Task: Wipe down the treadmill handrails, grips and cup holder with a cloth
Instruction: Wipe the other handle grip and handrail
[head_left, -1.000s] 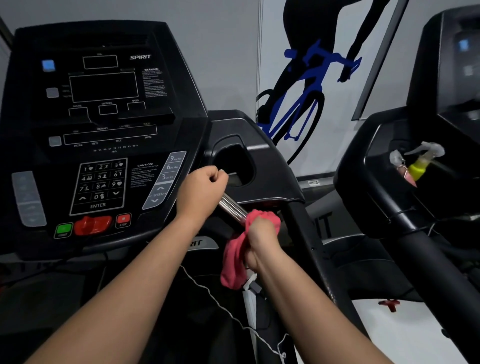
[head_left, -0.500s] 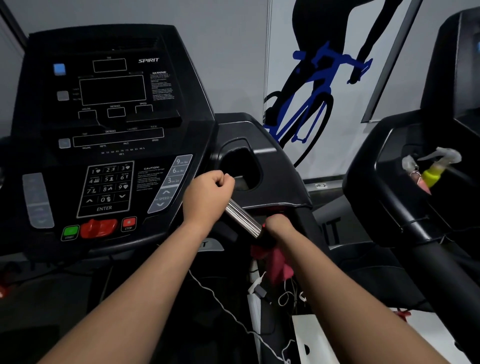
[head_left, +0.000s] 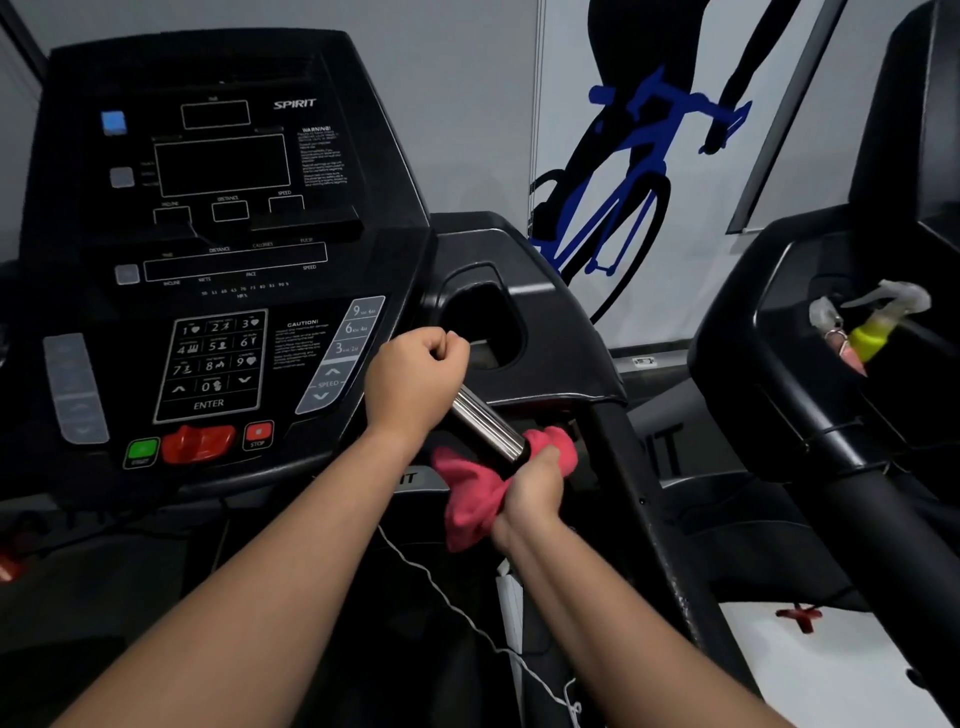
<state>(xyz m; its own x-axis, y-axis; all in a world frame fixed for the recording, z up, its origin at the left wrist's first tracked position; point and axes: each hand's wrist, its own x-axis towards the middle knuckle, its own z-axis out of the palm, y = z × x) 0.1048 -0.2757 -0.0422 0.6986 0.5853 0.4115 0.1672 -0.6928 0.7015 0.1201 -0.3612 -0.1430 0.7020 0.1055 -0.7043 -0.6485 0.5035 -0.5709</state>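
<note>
Right grip (head_left: 530, 488) curled tight round pink cloth (head_left: 467, 499), which wraps near end of chrome pulse bar (head_left: 485, 423). Left grip (head_left: 415, 384) fisted round bar's far end. Best: keep cloth encircling bar, twist while sliding toward left grip. Cup holder (head_left: 483, 322) just beyond.

My left hand (head_left: 415, 379) grips the upper end of the pulse grip (head_left: 488, 426). My right hand (head_left: 530, 488) holds its lower end, with the cloth (head_left: 478, 493) under my fingers. The cup holder (head_left: 483, 322) lies just beyond my left fingers, and the keypad (head_left: 213, 364) is to their left. The handrail (head_left: 639, 493) runs right of my right fingers. Well beyond it, a spray bottle (head_left: 878, 322) sits in the neighbouring treadmill (head_left: 779, 389).
</note>
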